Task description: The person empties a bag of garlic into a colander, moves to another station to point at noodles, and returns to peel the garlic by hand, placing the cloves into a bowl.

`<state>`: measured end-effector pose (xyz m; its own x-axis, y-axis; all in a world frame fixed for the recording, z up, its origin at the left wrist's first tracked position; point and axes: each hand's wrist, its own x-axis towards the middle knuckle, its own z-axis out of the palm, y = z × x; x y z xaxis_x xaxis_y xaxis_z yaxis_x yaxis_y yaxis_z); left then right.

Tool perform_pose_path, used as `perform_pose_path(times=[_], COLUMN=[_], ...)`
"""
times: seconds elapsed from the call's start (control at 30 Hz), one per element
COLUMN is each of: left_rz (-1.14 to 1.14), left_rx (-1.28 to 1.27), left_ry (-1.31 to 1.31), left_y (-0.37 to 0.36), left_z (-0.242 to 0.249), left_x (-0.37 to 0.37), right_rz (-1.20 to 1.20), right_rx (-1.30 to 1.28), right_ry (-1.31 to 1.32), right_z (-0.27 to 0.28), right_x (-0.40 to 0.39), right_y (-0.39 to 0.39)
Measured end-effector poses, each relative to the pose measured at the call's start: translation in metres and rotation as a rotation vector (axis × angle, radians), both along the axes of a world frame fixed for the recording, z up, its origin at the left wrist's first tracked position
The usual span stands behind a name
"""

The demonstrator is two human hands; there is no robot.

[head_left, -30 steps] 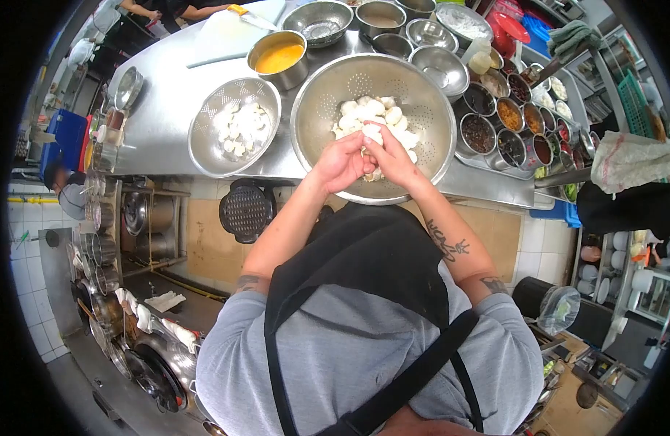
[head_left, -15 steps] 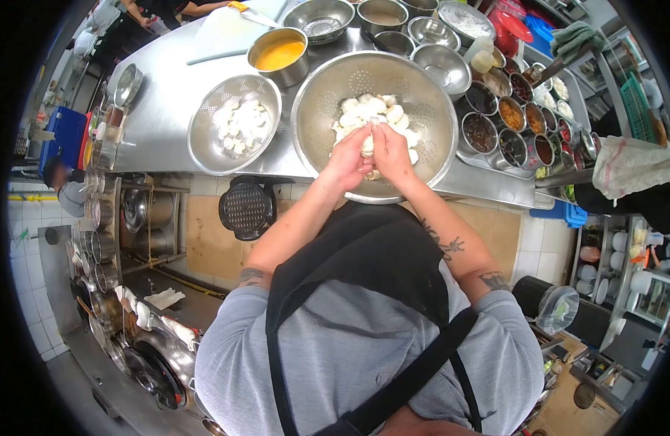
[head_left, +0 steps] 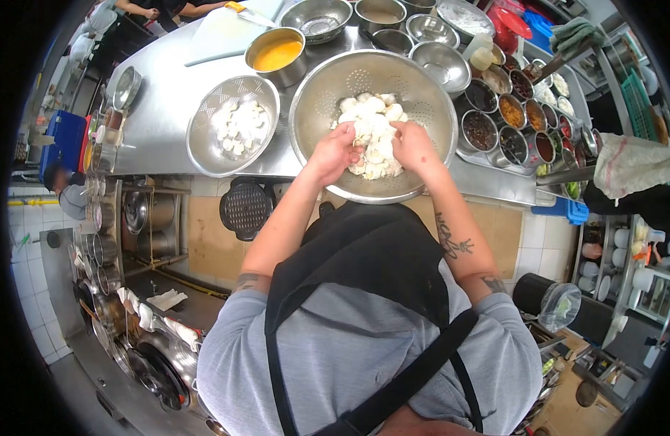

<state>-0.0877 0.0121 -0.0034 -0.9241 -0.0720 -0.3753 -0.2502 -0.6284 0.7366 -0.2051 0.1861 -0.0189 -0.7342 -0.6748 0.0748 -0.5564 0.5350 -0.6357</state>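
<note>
A wide perforated metal colander (head_left: 313, 94) stands at the table's front edge, holding a heap of pale, rounded mushroom-like pieces (head_left: 373, 109) with smaller crumbly bits toward me. Over the heap's left side is my left hand (head_left: 335, 154), its fingers curled in and closed. My right hand (head_left: 416, 147) is on the opposite side of the heap, fingers also bent and closed. The hands are apart, with white pieces visible between them. Whatever either hand pinches is too small or hidden to make out. A smaller tilted colander (head_left: 204, 134), left of the big one, contains similar white pieces (head_left: 240, 127).
Behind the colanders are a pot of orange liquid (head_left: 277, 52), a cutting board (head_left: 222, 36) with a knife, and several metal bowls (head_left: 440, 64). Many ingredient tins (head_left: 480, 131) crowd the right. Other people's arms (head_left: 197, 9) show at the far upper left.
My hands have parted from a joined pinch over the heap, the left moving left and the right moving right. More crumbly pale pieces show between them.
</note>
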Motion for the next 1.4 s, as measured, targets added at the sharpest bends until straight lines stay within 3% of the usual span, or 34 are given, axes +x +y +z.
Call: perform_pose_path(times=[0.17, 0.4, 0.47, 0.57, 0.67, 0.77, 0.87, 0.97, 1.3, 1.4], left_rz=[-0.046, -0.203, -0.133, -0.064, -0.017, 0.015, 0.013, 0.044, -0.034, 0.014], left_rx=[-0.034, -0.278, -0.111, 0.145, 0.252, 0.261, 0.201, 0.024, -0.511, -0.579], left_ry=[0.075, 0.172, 0.172, 0.206, 0.201, 0.172, 0.167, 0.134, -0.055, 0.235], left_y=[-0.003, -0.003, -0.002, -0.005, -0.010, -0.008, -0.008, -0.006, 0.012, 0.012], left_z=[-0.015, -0.013, -0.013, -0.011, -0.006, -0.006, -0.012, -0.012, 0.014, -0.008], left_x=[0.003, 0.005, 0.004, 0.002, 0.004, 0.004, 0.002, -0.001, -0.001, -0.008], right_rz=[0.006, 0.028, -0.014, -0.129, 0.077, -0.095, -0.182, -0.071, 0.129, 0.172], right_rx=[-0.369, -0.675, -0.743, -0.237, -0.265, -0.291, -0.406, -0.507, -0.548, -0.520], right_ry=[-0.645, -0.871, -0.974, -0.409, 0.165, -0.026, -0.435, -0.666, -1.028, -1.073], right_z=[0.027, -0.010, -0.011, -0.028, -0.021, -0.001, 0.013, 0.017, 0.019, 0.019], right_x=[0.010, 0.004, 0.003, -0.004, 0.007, 0.011, 0.010, 0.014, 0.023, 0.023], right_y=[-0.014, -0.018, -0.016, -0.015, -0.006, -0.010, -0.013, -0.015, -0.012, -0.011])
